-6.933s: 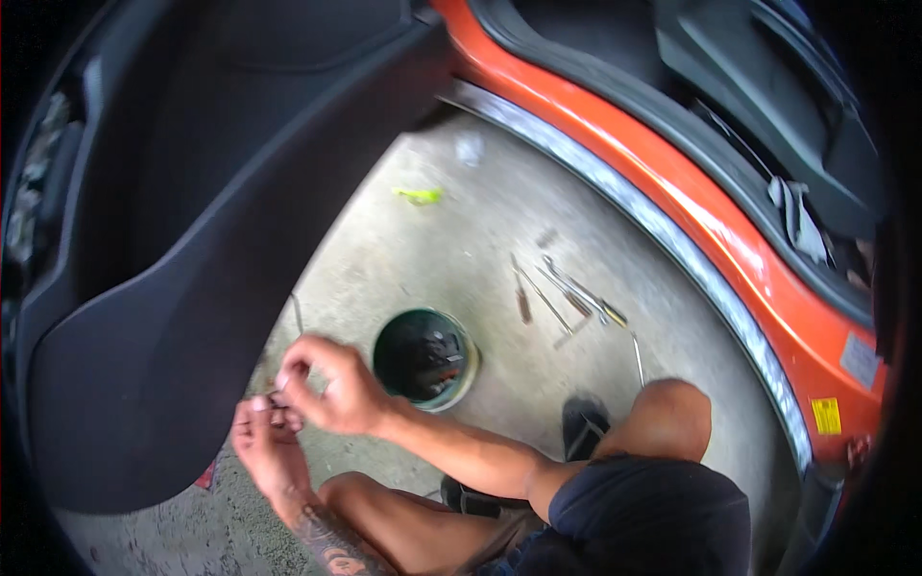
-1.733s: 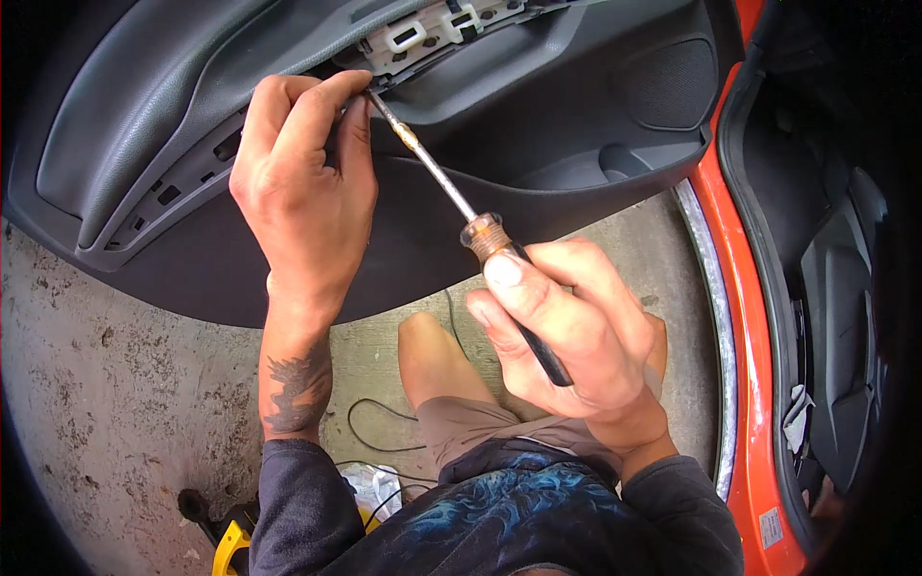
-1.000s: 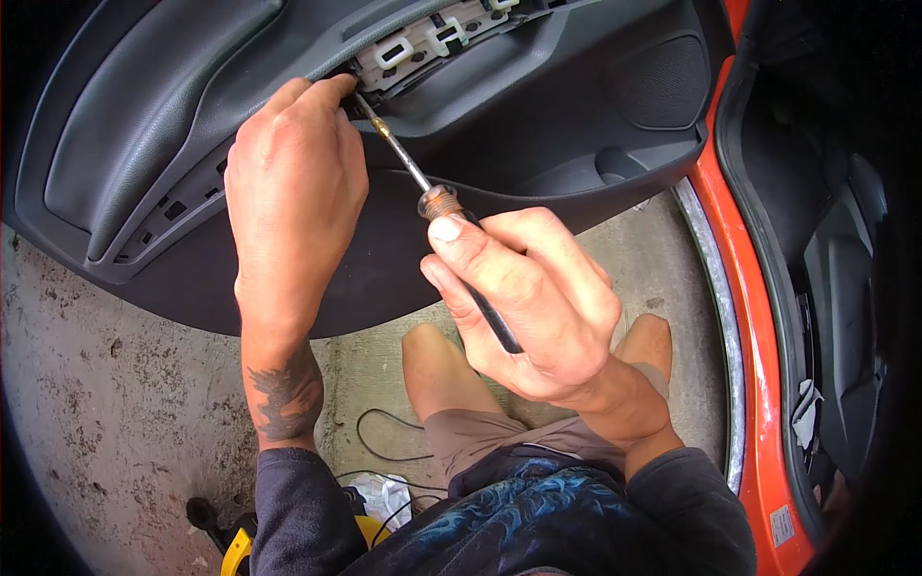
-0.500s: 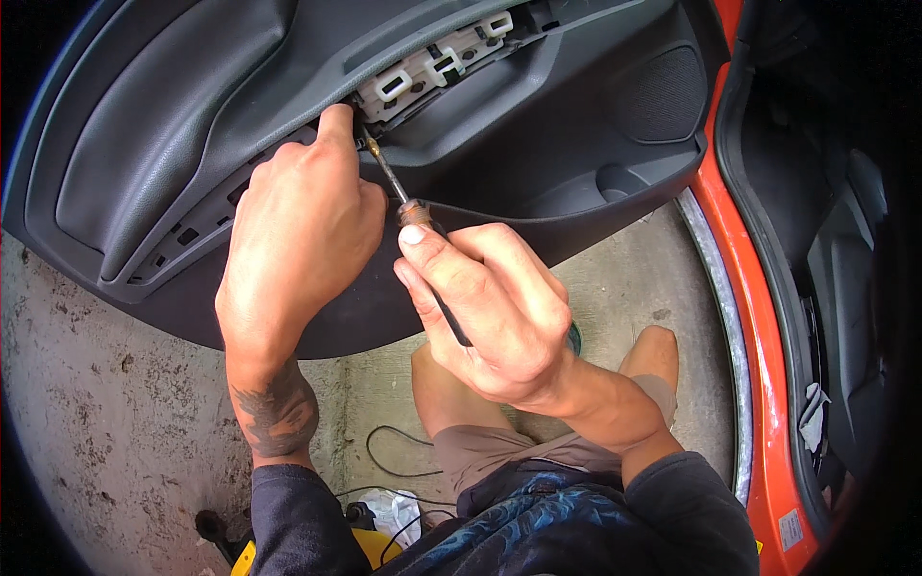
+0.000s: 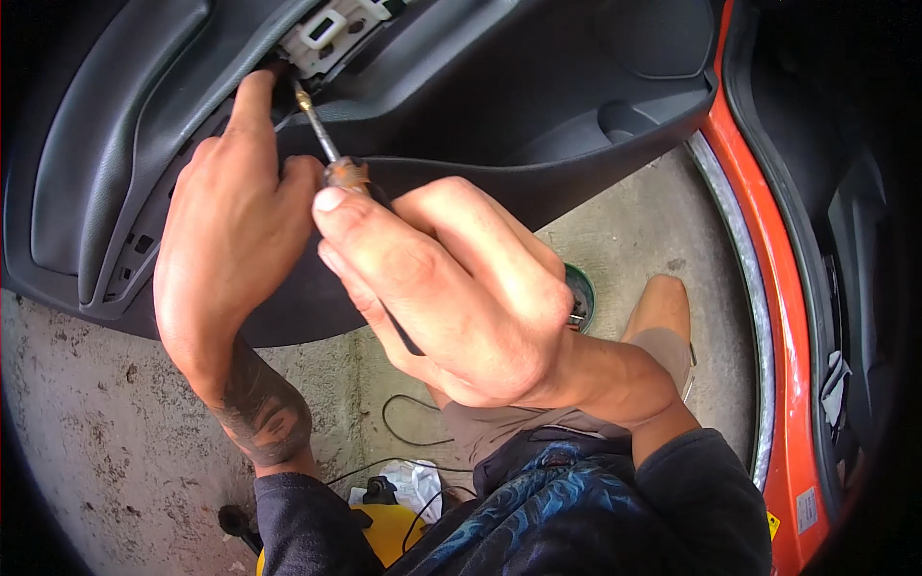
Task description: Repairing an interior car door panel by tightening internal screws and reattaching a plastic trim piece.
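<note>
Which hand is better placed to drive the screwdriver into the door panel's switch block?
Right. The right hand already grips the screwdriver, whose tip sits at the white switch block. The left hand rests on the door panel, fingertip beside the tip.

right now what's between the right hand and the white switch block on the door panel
In the head view, the screwdriver's metal shaft spans that stretch, running from the right hand up to the white switch block. The left hand rests beside it.

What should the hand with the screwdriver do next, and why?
Probably keep the tip pressed in and turn the handle. The right hand grips the screwdriver, whose tip already sits at the white plastic piece in the door panel, and the left hand steadies the spot beside it.
</note>
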`<act>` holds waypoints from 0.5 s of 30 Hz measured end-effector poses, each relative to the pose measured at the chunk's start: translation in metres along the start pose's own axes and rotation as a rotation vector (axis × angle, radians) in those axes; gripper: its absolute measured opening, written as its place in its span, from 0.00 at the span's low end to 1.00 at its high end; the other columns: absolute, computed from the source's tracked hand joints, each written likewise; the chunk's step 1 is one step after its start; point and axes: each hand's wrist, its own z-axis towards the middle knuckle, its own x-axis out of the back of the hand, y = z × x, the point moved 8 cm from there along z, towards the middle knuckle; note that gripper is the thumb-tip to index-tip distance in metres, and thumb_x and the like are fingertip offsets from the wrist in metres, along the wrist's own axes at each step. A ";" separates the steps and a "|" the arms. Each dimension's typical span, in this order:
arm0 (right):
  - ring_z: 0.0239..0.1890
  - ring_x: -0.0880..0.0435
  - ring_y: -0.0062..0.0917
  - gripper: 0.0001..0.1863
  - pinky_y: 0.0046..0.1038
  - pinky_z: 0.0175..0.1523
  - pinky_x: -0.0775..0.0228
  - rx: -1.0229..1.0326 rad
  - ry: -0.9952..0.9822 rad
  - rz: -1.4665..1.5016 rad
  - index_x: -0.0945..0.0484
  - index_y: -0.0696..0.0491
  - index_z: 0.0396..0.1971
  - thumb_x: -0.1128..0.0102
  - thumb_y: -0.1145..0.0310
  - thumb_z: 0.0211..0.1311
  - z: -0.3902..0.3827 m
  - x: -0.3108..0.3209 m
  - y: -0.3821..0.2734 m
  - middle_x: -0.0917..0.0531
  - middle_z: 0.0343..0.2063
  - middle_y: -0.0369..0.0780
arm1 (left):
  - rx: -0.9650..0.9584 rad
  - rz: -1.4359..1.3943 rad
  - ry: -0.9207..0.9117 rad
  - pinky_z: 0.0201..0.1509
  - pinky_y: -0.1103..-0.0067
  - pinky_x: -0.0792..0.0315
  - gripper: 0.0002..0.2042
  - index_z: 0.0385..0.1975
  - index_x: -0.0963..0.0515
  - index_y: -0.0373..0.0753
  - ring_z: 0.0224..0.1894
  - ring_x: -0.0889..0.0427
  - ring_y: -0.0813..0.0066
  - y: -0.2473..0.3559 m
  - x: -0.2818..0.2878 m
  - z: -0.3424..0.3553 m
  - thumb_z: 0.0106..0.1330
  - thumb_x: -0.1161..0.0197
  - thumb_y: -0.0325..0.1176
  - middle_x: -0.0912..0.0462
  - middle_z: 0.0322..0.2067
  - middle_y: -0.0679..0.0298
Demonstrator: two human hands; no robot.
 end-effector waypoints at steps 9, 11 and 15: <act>0.22 0.28 0.23 0.17 0.19 0.22 0.32 -0.021 -0.014 0.041 0.22 0.67 0.43 0.38 0.78 0.52 0.000 0.007 0.003 0.30 0.23 0.39 | 0.039 -0.053 0.022 0.47 0.57 0.29 0.27 0.60 0.34 0.29 0.41 0.20 0.40 -0.005 -0.006 -0.002 0.57 0.44 0.28 0.20 0.31 0.38; 0.22 0.28 0.23 0.16 0.19 0.22 0.32 -0.017 0.003 0.033 0.22 0.67 0.43 0.39 0.78 0.52 0.000 0.008 0.006 0.30 0.23 0.40 | 0.035 -0.041 0.011 0.47 0.58 0.29 0.28 0.60 0.34 0.29 0.41 0.20 0.40 -0.001 -0.007 -0.001 0.57 0.44 0.28 0.20 0.31 0.38; 0.20 0.28 0.22 0.14 0.19 0.20 0.32 -0.013 0.043 0.010 0.22 0.67 0.40 0.39 0.79 0.51 0.009 0.007 0.002 0.30 0.22 0.40 | 0.108 -0.044 0.016 0.46 0.57 0.29 0.28 0.60 0.34 0.29 0.40 0.21 0.40 0.006 -0.001 -0.006 0.57 0.42 0.28 0.19 0.31 0.40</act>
